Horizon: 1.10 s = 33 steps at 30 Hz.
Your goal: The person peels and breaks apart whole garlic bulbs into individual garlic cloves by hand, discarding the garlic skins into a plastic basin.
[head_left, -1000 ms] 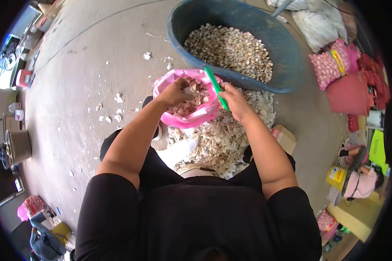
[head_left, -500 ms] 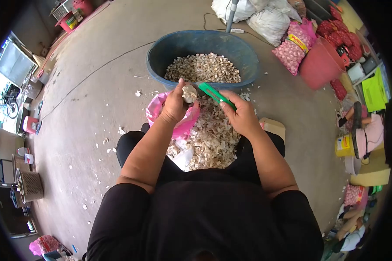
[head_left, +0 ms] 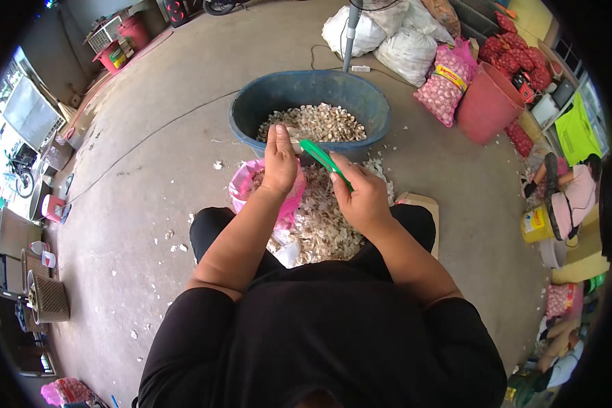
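My left hand [head_left: 280, 163] is raised in front of the blue tub, its back turned up and its fingers pointing away. A garlic bulb [head_left: 295, 141] is mostly hidden behind those fingers; only a pale edge shows. My right hand [head_left: 366, 194] is wrapped round a green utility knife [head_left: 323, 160], whose tip end lies close to the bulb. Beneath my hands, a pink plastic bag [head_left: 241, 183] stands open beside a heap of papery garlic skins [head_left: 326, 234] between my legs. Loose garlic cloves [head_left: 319, 122] lie in the blue tub [head_left: 258, 88] just ahead.
A grey pole [head_left: 351, 37] rises behind the tub, with a cable on the floor. Back right are white sacks [head_left: 406, 54], a pink net bag of garlic [head_left: 445, 81] and a red bucket [head_left: 488, 102]. Another person's legs [head_left: 578, 194] show at right. Baskets [head_left: 49, 299] stand left.
The view has tilted up, so the tub sits lower. My left hand has turned, with its back now covering most of the bulb. The knife stays close beside it in my right hand.
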Each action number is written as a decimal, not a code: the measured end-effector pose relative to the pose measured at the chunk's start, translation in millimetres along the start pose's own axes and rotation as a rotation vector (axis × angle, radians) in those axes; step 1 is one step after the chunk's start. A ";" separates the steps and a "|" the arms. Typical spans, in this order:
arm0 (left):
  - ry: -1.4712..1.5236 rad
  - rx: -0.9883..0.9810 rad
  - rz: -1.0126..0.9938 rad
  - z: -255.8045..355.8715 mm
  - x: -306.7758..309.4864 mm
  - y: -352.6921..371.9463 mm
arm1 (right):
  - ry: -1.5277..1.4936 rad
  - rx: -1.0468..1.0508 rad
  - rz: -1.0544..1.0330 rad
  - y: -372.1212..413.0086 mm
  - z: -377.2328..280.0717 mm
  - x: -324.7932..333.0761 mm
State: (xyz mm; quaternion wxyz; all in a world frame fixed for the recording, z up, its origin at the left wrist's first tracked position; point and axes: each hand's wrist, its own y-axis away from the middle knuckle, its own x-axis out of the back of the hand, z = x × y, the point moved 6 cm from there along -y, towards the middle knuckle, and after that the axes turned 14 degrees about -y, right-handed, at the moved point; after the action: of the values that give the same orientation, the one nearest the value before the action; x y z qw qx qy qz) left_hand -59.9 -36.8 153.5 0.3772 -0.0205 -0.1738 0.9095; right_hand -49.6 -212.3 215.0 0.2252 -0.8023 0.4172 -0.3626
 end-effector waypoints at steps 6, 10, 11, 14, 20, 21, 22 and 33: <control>0.166 0.122 0.121 14.4 16.9 -3.3 | 0.277 -0.020 -0.081 12.1 13.1 3.8; 0.389 0.421 0.015 14.4 12.7 1.5 | 0.177 0.045 -0.059 5.9 -1.0 5.7; 0.385 0.472 -0.008 12.4 10.9 2.5 | 0.174 0.059 -0.062 0.8 -3.8 4.5; 0.340 0.592 0.005 -4.1 14.8 1.0 | 0.254 0.101 -0.146 -4.9 12.3 -3.4; 0.371 0.738 0.033 -53.9 64.3 -0.4 | 0.349 -0.382 -0.564 7.1 113.1 -68.5; 0.376 0.783 0.017 -58.4 69.0 2.7 | 0.286 -0.393 -0.601 10.0 134.2 -91.6; 0.286 0.839 -0.050 -76.1 73.6 7.7 | 0.254 -0.402 -0.612 5.6 147.2 -115.0; 0.084 0.859 -0.074 -111.5 28.6 59.1 | 0.070 -0.147 -0.491 7.3 94.7 -142.8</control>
State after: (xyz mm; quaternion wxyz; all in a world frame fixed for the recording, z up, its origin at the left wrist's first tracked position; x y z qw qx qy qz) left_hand -101.7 -22.2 32.0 0.3907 0.1076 0.2352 0.8834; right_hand -35.9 -91.8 93.7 0.0571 -0.8807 0.2428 -0.4028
